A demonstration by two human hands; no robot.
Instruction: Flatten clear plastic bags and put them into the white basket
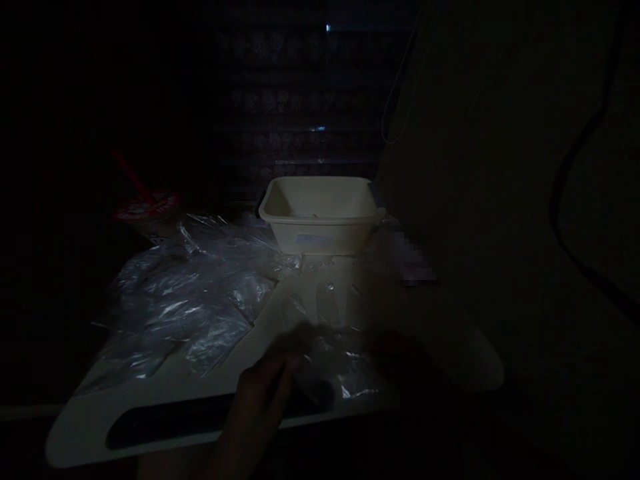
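The scene is very dark. My left hand (265, 387) is near the front edge of a small white table (85, 427), its thumb and fingers pinched on the left side of a clear plastic bag (345, 370). My right hand is lost in the shadow to the right of that bag, and its fingers cannot be made out. Just beyond the bag, small clear plastic pieces (327, 300) lie on the table. A heap of crinkled clear plastic bags (175, 307) covers the table's left part.
A cream plastic tub (325, 237) with dark handles stands at the table's back. A cup with a red lid (150, 205) and red straw is at the back left. A long dark slot (170, 420) runs along the front edge. Behind hangs a patterned curtain (270, 100).
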